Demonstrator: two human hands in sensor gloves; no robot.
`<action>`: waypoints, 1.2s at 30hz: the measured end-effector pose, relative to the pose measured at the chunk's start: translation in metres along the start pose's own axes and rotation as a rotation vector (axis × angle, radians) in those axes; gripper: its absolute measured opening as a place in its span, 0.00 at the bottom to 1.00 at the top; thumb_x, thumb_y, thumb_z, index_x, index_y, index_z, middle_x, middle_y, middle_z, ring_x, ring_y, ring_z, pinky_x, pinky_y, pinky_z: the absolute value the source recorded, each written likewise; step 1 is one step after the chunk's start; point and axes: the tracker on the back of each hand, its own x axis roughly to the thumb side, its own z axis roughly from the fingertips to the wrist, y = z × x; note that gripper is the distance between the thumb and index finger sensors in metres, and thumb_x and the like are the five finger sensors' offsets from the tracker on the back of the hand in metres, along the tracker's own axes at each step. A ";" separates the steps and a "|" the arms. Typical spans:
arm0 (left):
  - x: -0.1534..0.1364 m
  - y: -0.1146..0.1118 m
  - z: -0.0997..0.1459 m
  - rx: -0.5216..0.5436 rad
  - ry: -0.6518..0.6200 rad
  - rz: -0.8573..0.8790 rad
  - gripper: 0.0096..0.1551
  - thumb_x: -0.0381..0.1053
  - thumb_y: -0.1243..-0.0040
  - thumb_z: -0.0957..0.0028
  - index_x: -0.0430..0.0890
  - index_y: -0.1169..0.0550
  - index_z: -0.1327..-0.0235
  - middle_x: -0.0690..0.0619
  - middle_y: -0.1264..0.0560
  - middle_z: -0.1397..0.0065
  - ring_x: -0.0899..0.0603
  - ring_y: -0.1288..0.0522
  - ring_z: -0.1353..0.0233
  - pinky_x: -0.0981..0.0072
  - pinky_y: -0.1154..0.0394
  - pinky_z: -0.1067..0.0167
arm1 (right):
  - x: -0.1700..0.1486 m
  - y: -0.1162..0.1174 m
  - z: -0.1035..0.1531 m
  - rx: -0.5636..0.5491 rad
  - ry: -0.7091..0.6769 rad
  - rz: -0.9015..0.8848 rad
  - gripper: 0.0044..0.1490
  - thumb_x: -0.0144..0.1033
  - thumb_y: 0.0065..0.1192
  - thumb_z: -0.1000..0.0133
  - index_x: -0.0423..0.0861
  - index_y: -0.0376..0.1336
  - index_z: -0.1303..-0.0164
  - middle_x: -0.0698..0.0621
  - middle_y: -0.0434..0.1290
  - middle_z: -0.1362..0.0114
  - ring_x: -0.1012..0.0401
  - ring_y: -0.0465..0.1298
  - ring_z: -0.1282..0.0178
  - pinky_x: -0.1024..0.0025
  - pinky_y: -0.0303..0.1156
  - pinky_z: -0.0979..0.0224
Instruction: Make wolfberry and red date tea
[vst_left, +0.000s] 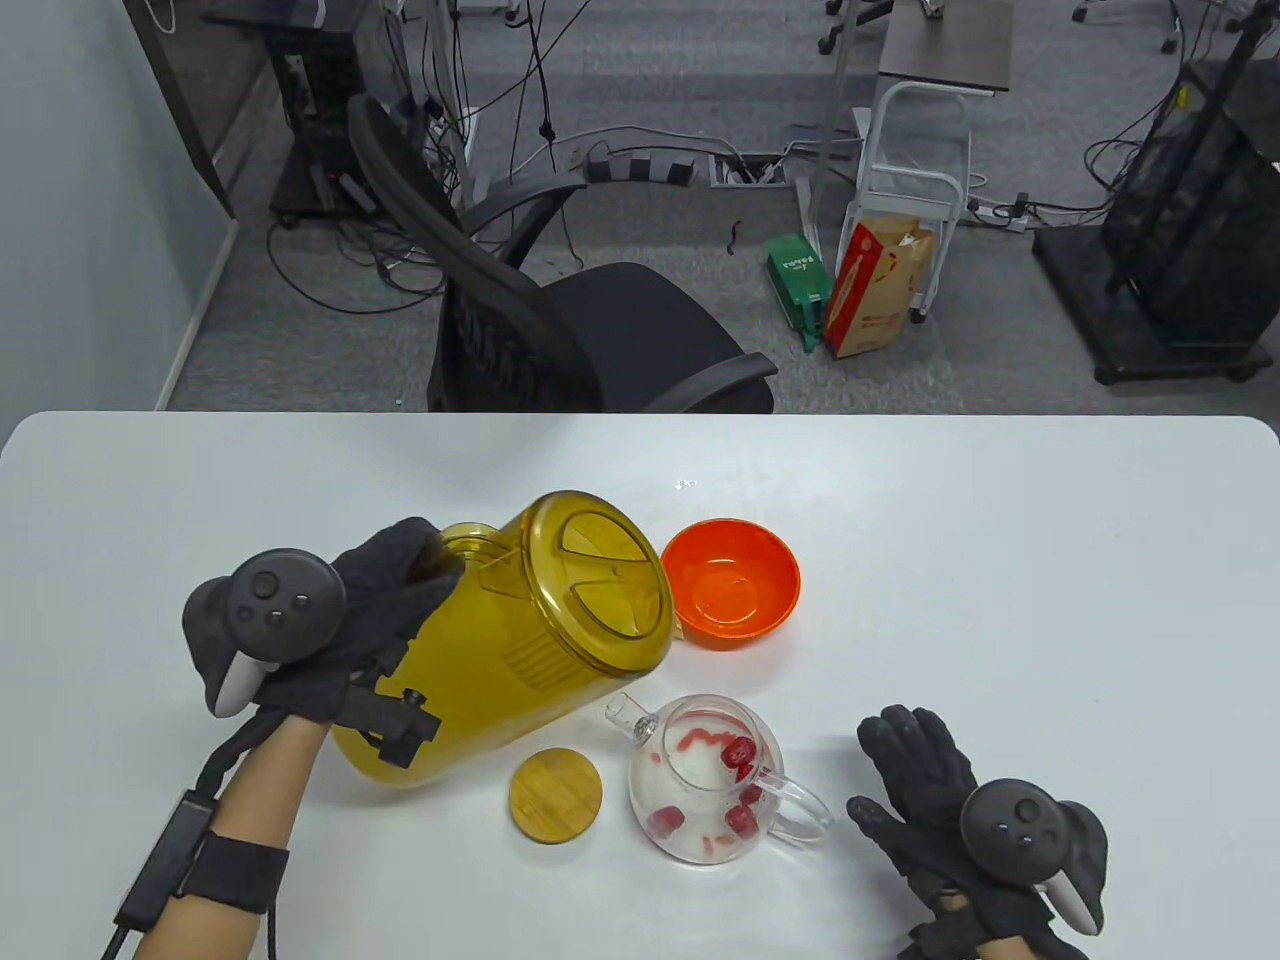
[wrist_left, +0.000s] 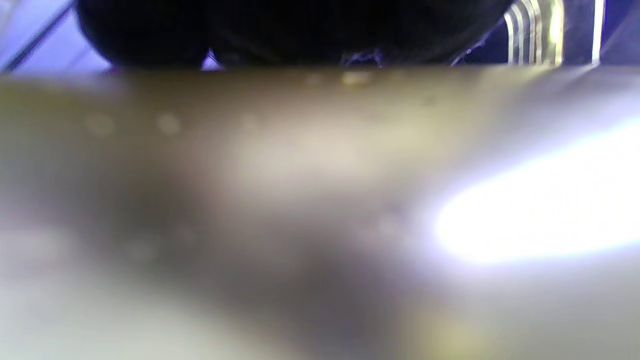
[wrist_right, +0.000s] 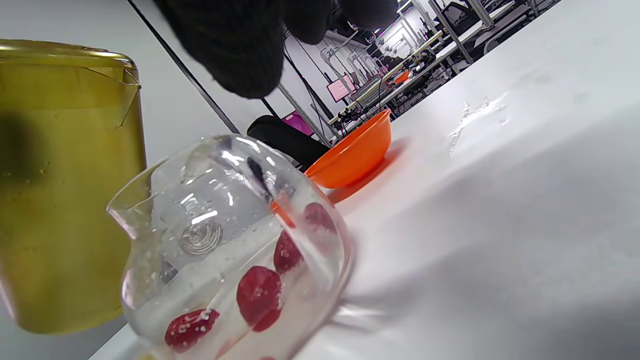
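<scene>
My left hand (vst_left: 390, 600) grips a translucent yellow pitcher (vst_left: 520, 640) with a lid, tilted towards a clear glass teapot (vst_left: 705, 790). The teapot stands open on the table with water and several red dates (vst_left: 740, 752) in it. In the right wrist view the pitcher (wrist_right: 65, 190) stands close left of the teapot (wrist_right: 235, 250). The left wrist view shows only the blurred yellow pitcher wall (wrist_left: 300, 200). My right hand (vst_left: 915, 790) rests flat on the table just right of the teapot's handle, fingers spread, holding nothing.
A round bamboo lid (vst_left: 556, 796) lies on the table left of the teapot. An orange bowl (vst_left: 731, 582) stands behind the teapot; it also shows in the right wrist view (wrist_right: 355, 152). A black office chair (vst_left: 560, 320) stands beyond the table's far edge.
</scene>
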 end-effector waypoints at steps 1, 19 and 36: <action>-0.009 0.004 0.001 0.038 0.023 0.025 0.17 0.58 0.38 0.42 0.48 0.26 0.50 0.51 0.19 0.58 0.49 0.19 0.65 0.53 0.19 0.55 | 0.000 0.000 0.000 0.000 0.000 0.001 0.47 0.43 0.67 0.40 0.44 0.50 0.15 0.40 0.49 0.11 0.43 0.43 0.14 0.40 0.43 0.19; -0.121 -0.035 0.007 0.371 0.358 0.531 0.17 0.63 0.44 0.38 0.57 0.32 0.45 0.57 0.24 0.48 0.51 0.21 0.52 0.55 0.23 0.39 | 0.000 0.002 -0.001 0.010 0.021 0.003 0.46 0.43 0.67 0.40 0.44 0.50 0.15 0.41 0.49 0.11 0.43 0.43 0.14 0.40 0.43 0.19; -0.154 -0.070 -0.002 0.369 0.446 0.460 0.16 0.65 0.47 0.38 0.61 0.35 0.44 0.59 0.29 0.40 0.50 0.26 0.40 0.53 0.34 0.25 | 0.000 0.003 -0.003 0.012 0.044 0.005 0.46 0.43 0.67 0.40 0.44 0.50 0.15 0.41 0.49 0.11 0.43 0.43 0.14 0.40 0.43 0.19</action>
